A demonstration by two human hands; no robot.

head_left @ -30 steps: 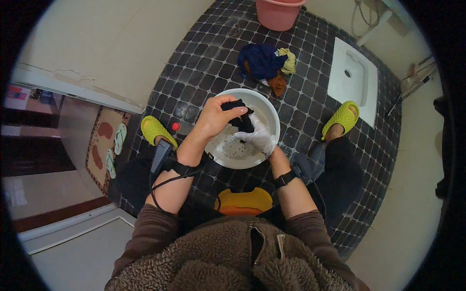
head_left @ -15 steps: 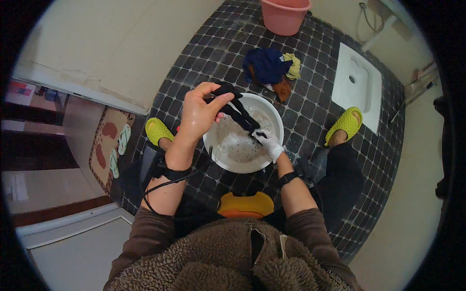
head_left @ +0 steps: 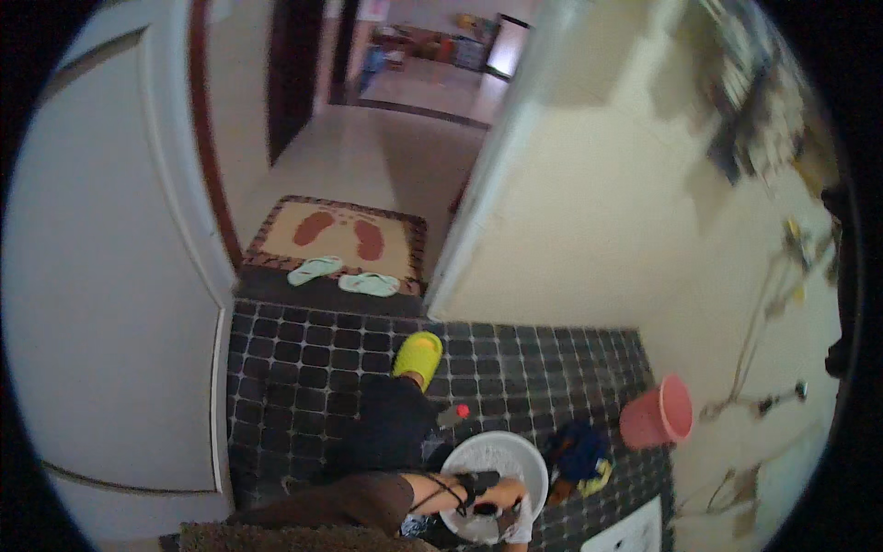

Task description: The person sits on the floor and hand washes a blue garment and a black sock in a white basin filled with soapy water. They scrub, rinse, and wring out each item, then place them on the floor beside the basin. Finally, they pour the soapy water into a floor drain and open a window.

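The sleeve [head_left: 322,501] is brown, the trousers [head_left: 384,425] seemingly black.

The white basin [head_left: 533,454] looks like smooth plastic.

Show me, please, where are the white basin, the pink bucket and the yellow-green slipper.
White basin [head_left: 532,466]: head view, on its inner wall, right side.
Pink bucket [head_left: 647,419]: head view, on its outer wall.
Yellow-green slipper [head_left: 417,355]: head view, on its upper.
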